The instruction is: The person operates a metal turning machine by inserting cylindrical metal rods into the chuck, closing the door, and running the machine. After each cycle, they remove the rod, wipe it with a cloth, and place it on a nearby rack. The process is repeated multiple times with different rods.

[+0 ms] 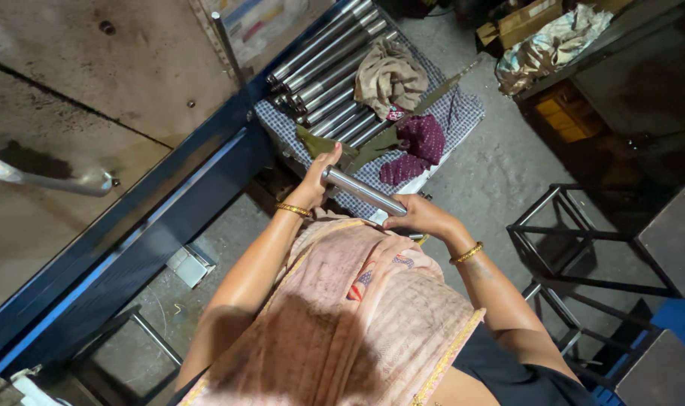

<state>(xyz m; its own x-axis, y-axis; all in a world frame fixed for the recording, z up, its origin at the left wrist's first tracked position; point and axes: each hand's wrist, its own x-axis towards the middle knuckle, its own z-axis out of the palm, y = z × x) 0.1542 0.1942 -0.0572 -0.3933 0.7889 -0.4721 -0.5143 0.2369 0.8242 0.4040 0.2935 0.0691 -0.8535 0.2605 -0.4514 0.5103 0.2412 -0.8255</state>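
Head view: steel rod (363, 192), prob. heavy, stiff, slick; left hand (317, 180) & right hand (417, 216) closed round its ends, best hold there.

The rod (363, 192) is shiny silver-grey. The bangles (293, 210) are gold. The shawl (342, 316) is pale pink with a gold border. The cloth (463, 113) has small blue-white checks. One rag (416, 146) is maroon with dots, another rag (390, 77) is beige. The frame (132, 225) is dark blue.
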